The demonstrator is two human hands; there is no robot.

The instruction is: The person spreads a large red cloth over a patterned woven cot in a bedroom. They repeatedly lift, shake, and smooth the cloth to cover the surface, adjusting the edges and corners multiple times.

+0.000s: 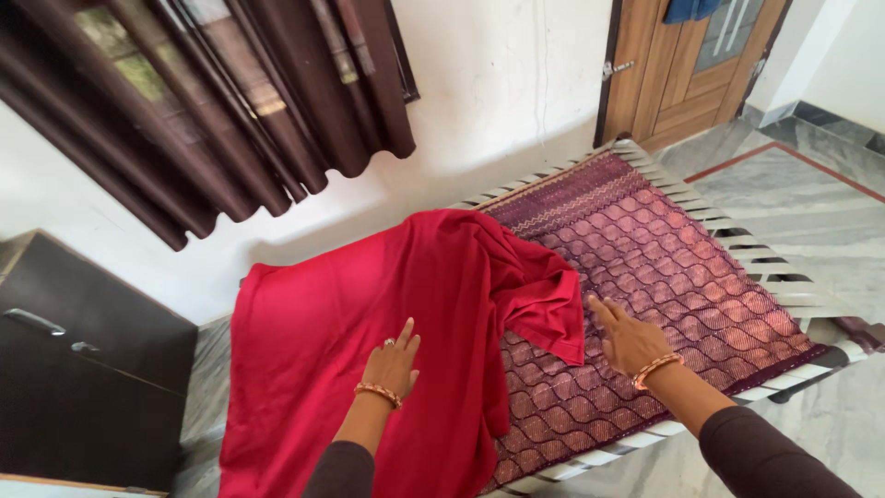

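Hands of one person are seen from above, both reaching forward over a cot [784,286] with a frame of pale woven straps. The left hand [394,364] is laid flat and open, palm down, on a red cloth [369,314]; a ring is worn on one finger and a bangle at the wrist. The right hand [629,338] is also open, fingers stretched out, and is set on a maroon mat [682,267] just beside the bunched right edge of the cloth. Nothing is gripped by either hand. Dark sleeves are seen on both forearms, and a second bangle is worn at the right wrist.

The cloth is spread over the left half of the cot, with its left side draped over the edge and hanging down. Its upper right part is folded and rumpled into a heap that lies between the two hands. The mat, patterned with scale-like shapes and a zigzag border at the far end, is covered by the cloth on the left and left bare on the right.

Behind the cot a white wall [516,83] is seen. Dark brown curtains [230,101] hang over a window at upper left. A dark cabinet [74,369] with metal handles stands at far left, close to the cot. A wooden door [682,65] is placed at upper right. The floor [811,194] is of grey marbled stone with a reddish border line.
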